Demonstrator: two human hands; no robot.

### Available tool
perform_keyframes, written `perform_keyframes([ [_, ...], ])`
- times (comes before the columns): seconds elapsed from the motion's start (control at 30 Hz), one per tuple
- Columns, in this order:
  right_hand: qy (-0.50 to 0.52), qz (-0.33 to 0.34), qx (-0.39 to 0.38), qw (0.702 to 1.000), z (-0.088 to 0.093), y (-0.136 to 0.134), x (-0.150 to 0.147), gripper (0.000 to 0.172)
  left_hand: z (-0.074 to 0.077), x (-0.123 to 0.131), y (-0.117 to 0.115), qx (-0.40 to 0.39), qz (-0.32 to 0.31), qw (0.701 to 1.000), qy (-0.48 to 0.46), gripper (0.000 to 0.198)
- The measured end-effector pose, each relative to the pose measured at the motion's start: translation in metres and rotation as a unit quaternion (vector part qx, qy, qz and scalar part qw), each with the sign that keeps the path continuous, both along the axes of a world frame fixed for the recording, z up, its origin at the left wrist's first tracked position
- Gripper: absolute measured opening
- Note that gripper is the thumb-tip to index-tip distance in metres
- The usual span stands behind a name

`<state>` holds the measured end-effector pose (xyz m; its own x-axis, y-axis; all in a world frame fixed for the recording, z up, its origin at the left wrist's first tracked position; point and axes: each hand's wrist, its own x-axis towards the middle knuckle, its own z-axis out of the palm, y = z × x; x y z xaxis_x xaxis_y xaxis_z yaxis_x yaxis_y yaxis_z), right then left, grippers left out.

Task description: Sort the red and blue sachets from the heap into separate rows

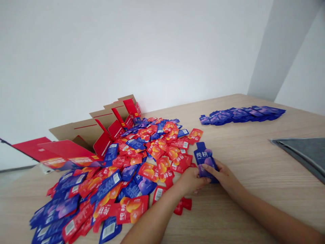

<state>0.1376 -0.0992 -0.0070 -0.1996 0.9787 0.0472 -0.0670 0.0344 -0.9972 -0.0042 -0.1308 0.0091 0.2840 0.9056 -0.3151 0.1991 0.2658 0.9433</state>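
Note:
Both hands hold a blue spouted pouch (pixel 200 154) with white lettering and a purple fruit print, upright just above the table. My left hand (pixel 191 181) is closed on its lower left edge. On the lower right, my right hand (pixel 220 173) grips it with the thumb across the front. Whether more pouches lie behind the front one I cannot tell. Left of my hands spreads a loose heap of red pouches (pixel 154 149) and blue pouches (pixel 109 185), lying at all angles and overlapping. Some of the heap is hidden behind my left forearm.
Several open red cardboard boxes (pixel 68 152) stand along the left, beyond the heap. At the back right, blue pouches (pixel 241 114) lie overlapped in a long row. A grey fabric item (pixel 304 152) lies at the right table edge. A white wall (pixel 162 51) rises behind.

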Motion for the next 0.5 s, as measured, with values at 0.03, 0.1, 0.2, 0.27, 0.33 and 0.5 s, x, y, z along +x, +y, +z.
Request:
perform_keyframes([
  [0.03, 0.03, -0.003, -0.03, 0.999, 0.0, 0.001, 0.0, 0.038, 0.001, 0.0, 0.001, 0.001, 0.015, 1.0, 0.027, 0.033],
  [0.1, 0.103, -0.019, -0.09, 0.99, 0.001, 0.002, 0.0, 0.038, 0.006, -0.009, 0.008, 0.036, 0.053, 0.995, 0.071, 0.04],
  [0.2, 0.175, -0.05, -0.151, 0.972, 0.003, 0.003, 0.001, 0.034, 0.023, -0.053, 0.03, 0.184, 0.142, 0.96, 0.155, 0.041],
  [0.27, 0.188, -0.056, -0.168, 0.966, 0.005, 0.003, 0.0, 0.032, 0.037, -0.1, 0.045, 0.296, 0.218, 0.88, 0.302, 0.022],
  [0.33, 0.191, -0.055, -0.179, 0.964, 0.007, 0.003, -0.001, 0.032, 0.046, -0.147, 0.053, 0.291, 0.243, 0.789, 0.483, 0.031],
  [0.5, 0.201, -0.048, -0.19, 0.96, 0.008, 0.002, -0.003, 0.031, 0.038, -0.209, 0.045, 0.148, 0.153, 0.689, 0.692, 0.06],
])
